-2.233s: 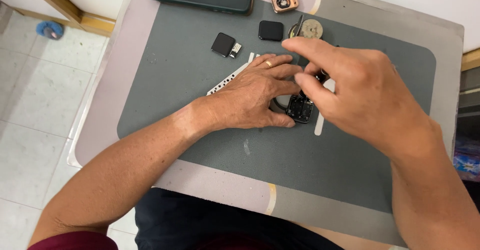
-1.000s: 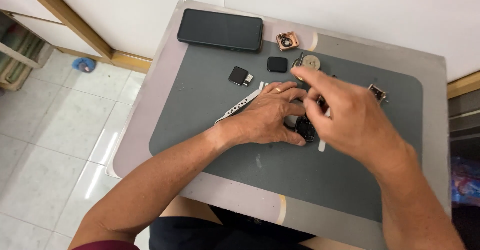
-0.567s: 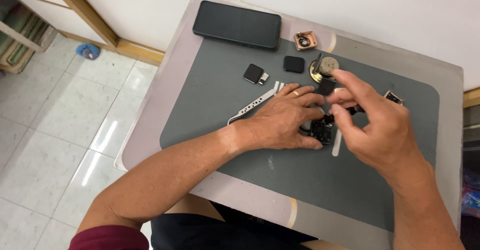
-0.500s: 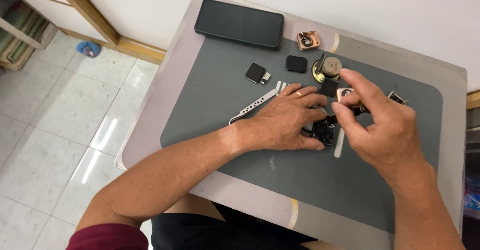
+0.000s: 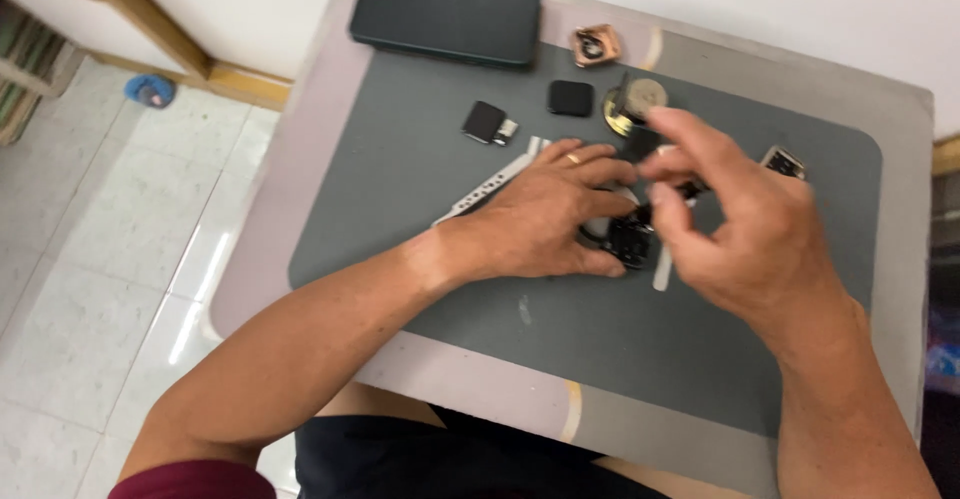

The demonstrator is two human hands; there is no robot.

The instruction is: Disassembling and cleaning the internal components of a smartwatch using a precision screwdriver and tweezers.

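Observation:
My left hand lies flat on the grey mat, its fingers pressing down a small black watch body with a pale strap running out to the left. My right hand hovers just right of it, blurred, fingertips pinched over the watch body. Whether something small sits between those fingertips cannot be told. A ring is on one left finger.
A dark phone lies at the mat's far edge. Near it are a copper-coloured watch case, two small black square parts, a round brass-and-grey part and a small framed part. The table edge drops to tiled floor at left.
My right hand dropped from above the watch body to right beside it, fingers pinching. The left hand stayed pressed on the watch. The camera view shifted.

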